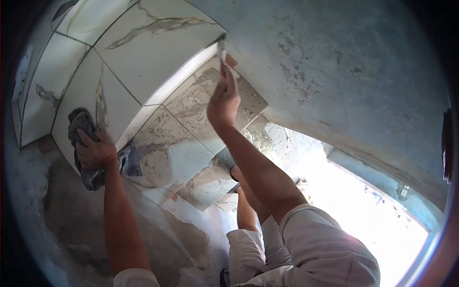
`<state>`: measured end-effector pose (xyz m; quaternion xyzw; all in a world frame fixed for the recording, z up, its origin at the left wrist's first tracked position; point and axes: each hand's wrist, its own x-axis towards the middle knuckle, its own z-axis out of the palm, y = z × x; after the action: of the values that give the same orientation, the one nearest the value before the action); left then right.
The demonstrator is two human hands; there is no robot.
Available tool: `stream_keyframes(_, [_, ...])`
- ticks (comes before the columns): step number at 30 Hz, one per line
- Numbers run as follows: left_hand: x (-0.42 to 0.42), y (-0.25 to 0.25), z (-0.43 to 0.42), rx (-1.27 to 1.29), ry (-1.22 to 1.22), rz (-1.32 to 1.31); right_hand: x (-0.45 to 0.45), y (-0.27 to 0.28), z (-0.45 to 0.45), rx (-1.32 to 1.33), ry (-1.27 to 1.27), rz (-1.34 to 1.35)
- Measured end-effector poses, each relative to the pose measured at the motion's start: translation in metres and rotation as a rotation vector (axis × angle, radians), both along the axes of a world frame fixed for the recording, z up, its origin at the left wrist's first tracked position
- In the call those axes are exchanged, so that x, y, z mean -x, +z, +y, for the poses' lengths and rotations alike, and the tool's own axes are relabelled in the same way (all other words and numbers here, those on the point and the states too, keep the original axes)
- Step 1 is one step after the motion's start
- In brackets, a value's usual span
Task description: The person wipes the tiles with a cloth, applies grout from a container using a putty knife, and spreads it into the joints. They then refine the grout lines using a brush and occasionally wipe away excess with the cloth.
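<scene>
My left hand (97, 149) is closed over a crumpled dark grey cloth (80, 123), pressing it against the white marble-veined tiles (79, 93). Part of the cloth hangs off beside the tile edge. My right hand (224, 101) reaches up to the far corner, fingers wrapped round a small putty knife (222, 48). Its thin grey blade stands at the tile edge where it meets the blue-grey wall (330, 62). The handle is mostly hidden by my fingers. Dark joint lines run between the tiles.
Below the tiled ledge lie steps of dusty, smeared tiles (167, 138). A reddish tile piece (231, 60) shows beside the wall. Rough cement (81, 205) covers the lower left. Bright light enters through a doorway (354, 210) at right. My legs in light shorts (315, 244) are below.
</scene>
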<state>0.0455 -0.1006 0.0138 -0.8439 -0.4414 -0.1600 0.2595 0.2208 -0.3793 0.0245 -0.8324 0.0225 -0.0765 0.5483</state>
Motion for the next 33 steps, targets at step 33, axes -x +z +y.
stream_keyframes(33, [-0.005,0.011,-0.003,-0.101,-0.137,-0.059,0.013,-0.050,-0.183,1.134,0.421,0.580])
